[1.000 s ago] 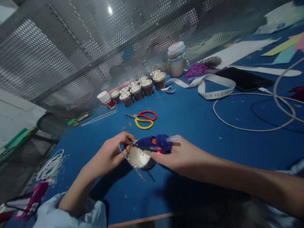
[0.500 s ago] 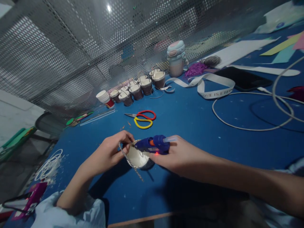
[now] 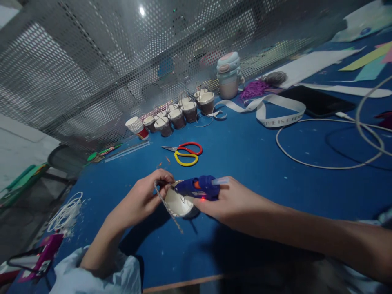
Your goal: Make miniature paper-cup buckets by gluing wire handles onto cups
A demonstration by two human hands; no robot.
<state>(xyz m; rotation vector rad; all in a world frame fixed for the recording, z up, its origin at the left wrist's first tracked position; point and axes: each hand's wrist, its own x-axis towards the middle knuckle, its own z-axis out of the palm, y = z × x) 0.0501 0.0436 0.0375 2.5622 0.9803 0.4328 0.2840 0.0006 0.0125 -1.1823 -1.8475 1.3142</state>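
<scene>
I see a perforated metal panel rising behind a blue table, and two bare hands working near the table's front edge. The right hand is wrapped around a blue glue gun; the left hand has its fingers drawn together in a pinch at the rim of a white cup — I can't tell how much they have of the cup and how much of its cord. Beyond them, a row of dark-sided cups stands near the panel, with a lidded bottle to its right. Scissors lie between that row and the hands. The glue gun points left over the white cup, its nozzle near the left fingertips — whether it touches, I can't tell. A twisted cord runs along the near-left rim, its loose end hanging past the cup. A translucent glue stick juts from the gun's back.
</scene>
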